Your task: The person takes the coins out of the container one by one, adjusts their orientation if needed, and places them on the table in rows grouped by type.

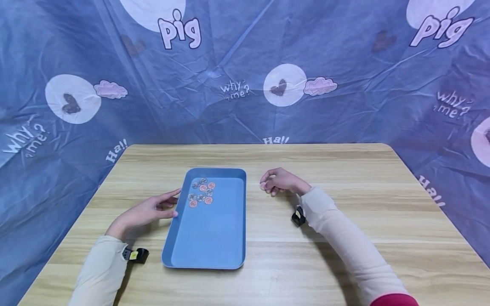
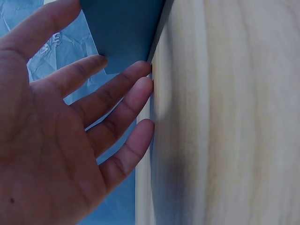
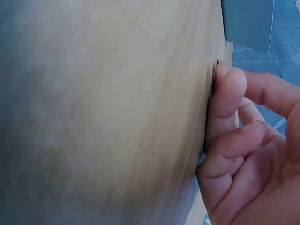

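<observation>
A blue rectangular tray point(image 1: 208, 238) lies on the wooden table, left of the middle in the head view. Inside, toward its far left corner, several copper-coloured and silver coins point(image 1: 208, 199) lie flat. My left hand point(image 1: 151, 208) touches the tray's left side with thumb and fingertips, its fingers spread and nearly straight in the left wrist view. To the right of the tray, my right hand point(image 1: 281, 182) pinches a coin point(image 1: 262, 185) between thumb and fingertips, close to the tabletop. In the right wrist view that coin is mostly hidden by the fingers.
The wooden table point(image 1: 344, 170) extends on both sides of the tray. Behind it hangs a blue printed cloth point(image 1: 229, 51). A black wrist device point(image 1: 298, 216) sits at the right wrist, and another black device point(image 1: 137, 255) at the left.
</observation>
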### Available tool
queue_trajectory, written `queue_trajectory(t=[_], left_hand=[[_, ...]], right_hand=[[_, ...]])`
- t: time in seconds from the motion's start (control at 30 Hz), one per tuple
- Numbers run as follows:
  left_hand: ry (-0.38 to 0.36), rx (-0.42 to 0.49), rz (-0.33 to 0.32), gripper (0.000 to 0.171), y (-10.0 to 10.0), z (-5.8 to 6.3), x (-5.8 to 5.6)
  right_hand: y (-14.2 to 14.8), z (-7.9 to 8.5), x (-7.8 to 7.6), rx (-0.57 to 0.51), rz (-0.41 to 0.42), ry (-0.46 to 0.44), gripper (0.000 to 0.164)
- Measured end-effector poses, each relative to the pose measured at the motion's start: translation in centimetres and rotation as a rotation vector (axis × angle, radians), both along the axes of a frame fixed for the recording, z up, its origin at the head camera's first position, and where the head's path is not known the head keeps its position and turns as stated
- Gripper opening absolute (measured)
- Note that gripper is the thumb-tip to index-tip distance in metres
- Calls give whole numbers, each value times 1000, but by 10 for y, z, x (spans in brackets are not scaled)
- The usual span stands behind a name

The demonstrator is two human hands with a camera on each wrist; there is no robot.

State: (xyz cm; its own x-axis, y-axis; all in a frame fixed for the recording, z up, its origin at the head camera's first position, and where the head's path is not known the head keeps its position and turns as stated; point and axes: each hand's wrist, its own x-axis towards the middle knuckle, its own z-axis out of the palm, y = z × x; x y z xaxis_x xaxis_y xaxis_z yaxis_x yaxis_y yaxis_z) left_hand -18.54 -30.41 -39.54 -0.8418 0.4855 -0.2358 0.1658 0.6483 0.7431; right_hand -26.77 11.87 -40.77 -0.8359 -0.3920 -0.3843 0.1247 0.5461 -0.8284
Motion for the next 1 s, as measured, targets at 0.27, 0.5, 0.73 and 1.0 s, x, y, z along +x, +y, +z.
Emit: queue_trajectory(t=[0.27,0.5,0.73,1.0], left_hand=[[-5,0,-5,76,0,-2,-1],[-10,3,2,76,0,-2,-2],[1,14,-16,77,0,0,-1],[5,15,-26,77,0,2,1]], right_hand=[[1,0,2,0,-4,-8,27],[1,0,1,-9,-7,-17,27],[0,1,2,3,-7,-16,27],[3,-1,2,-15,-12,-25,29]])
